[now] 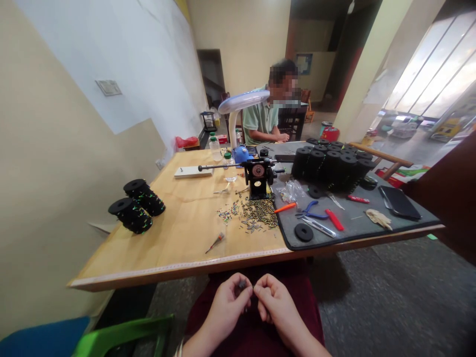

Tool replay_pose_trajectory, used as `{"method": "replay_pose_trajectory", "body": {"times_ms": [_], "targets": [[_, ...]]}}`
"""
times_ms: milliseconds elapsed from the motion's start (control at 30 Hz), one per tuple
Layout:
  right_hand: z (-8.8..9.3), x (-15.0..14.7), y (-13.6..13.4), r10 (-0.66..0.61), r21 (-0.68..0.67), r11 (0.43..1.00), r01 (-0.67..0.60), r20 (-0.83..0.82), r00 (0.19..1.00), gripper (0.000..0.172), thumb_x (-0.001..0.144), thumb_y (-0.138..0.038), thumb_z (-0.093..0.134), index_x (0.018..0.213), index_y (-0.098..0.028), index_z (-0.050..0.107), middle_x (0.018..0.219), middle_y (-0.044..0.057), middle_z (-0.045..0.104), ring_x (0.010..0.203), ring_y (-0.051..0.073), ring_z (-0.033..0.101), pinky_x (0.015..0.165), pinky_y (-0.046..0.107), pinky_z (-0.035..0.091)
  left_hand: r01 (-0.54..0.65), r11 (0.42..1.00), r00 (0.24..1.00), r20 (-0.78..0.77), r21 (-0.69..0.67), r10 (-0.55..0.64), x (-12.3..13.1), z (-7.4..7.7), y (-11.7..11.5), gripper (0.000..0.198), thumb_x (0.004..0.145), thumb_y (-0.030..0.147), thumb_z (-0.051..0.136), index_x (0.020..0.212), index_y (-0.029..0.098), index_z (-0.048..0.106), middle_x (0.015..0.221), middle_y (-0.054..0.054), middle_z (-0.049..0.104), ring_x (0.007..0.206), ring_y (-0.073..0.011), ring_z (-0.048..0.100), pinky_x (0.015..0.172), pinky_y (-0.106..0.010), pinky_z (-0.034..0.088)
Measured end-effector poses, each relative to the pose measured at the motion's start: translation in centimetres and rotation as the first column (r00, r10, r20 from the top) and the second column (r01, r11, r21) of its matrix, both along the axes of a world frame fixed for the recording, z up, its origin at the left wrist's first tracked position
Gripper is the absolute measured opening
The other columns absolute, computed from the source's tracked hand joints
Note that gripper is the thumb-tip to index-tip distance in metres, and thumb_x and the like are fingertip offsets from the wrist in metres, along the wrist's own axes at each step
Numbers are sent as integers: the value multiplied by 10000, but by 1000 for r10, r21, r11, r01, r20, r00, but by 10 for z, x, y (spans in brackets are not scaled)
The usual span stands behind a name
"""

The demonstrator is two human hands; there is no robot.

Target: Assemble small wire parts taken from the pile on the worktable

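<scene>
Below the table's front edge, over my lap, my left hand and my right hand meet at the fingertips. Both are pinched closed, thumb against forefinger. Whatever lies between them is too small to name; a dark bit shows inside the curled fingers of my left hand. On the wooden table ahead lie a pile of small brass-and-dark cylindrical pieces, scattered tiny coloured bits and a slim orange-grey tool or bundle. A black clamp-like device with a long rod stands behind the pile.
Two black foam spools stand at left; several more crowd the grey mat. Blue pliers, a red-handled tool, a foam disc and a phone lie there. Behind a lamp sits another person.
</scene>
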State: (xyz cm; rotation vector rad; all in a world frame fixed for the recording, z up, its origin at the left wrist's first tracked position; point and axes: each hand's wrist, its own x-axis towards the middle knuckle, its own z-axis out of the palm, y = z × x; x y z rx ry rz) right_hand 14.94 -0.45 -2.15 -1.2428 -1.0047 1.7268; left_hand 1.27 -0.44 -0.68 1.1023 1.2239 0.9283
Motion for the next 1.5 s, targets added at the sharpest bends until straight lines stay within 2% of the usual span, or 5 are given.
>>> {"method": "replay_pose_trajectory", "body": {"times_ms": [600,867,1167,1300,1500], "targets": [[1,3,3,-96,28,995,100,-113,989,383,732,-521,640,675,-198,443,335,-136,361,332,38,196,385,189,113,62,996,990,-129,56,-55,0,-2,0,43,726,186,554,691,168,538,537,43,503,466,-100,439,478,-214,360],[-3,2,4,-35,104,994,40,-48,998,350,779,-501,588,687,-200,435,380,-120,402,361,48,253,403,195,168,58,988,971,-239,144,-22,1,6,0,135,749,251,581,665,147,601,560,32,503,528,-104,394,525,-220,332],[9,4,3,121,91,988,-123,25,992,188,721,-327,590,670,-183,480,447,-120,328,412,51,217,413,207,153,-7,998,998,-66,64,11,-9,6,5,222,771,360,608,832,151,655,690,-10,611,564,-117,488,515,-211,384],[8,2,2,95,159,980,-120,156,983,107,651,-213,531,584,-189,451,456,-106,342,430,51,236,419,201,168,-25,996,997,-68,86,31,-8,6,6,188,770,332,615,785,148,648,708,-22,621,642,-139,531,584,-223,420],[4,-1,-1,73,114,990,-79,58,996,68,635,-227,455,607,-230,394,341,-138,353,308,49,268,360,188,188,-108,984,988,-91,145,122,-10,-3,11,186,784,336,595,802,157,642,725,-19,611,624,-130,508,541,-212,394]]}}
